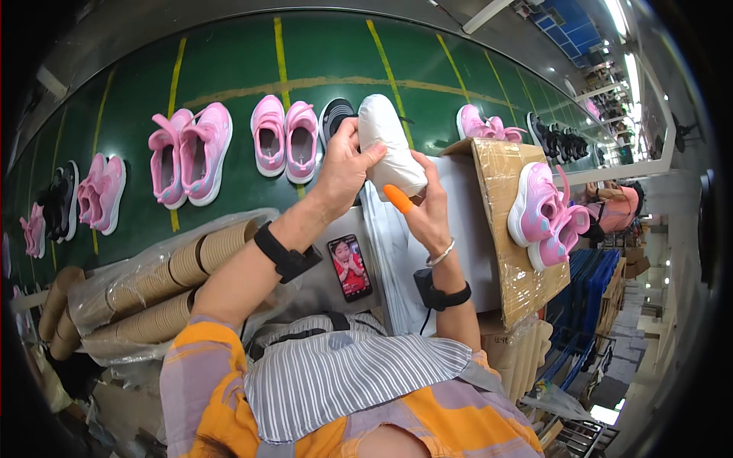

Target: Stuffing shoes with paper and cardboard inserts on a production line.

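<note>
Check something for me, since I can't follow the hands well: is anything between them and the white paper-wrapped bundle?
Nothing visible. The left hand and right hand both grip the white paper-wrapped bundle directly, raised above the green conveyor belt.

Single head-worn fisheye cam, looking steeply down at close range over hands (382, 191) & green conveyor (229, 69).

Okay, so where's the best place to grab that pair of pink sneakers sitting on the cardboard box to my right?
Judging by pose, take the pair of pink sneakers by the heel collars, coming from above: their openings face up and the pull tabs stick out, unobstructed on the brown cardboard box.
</note>
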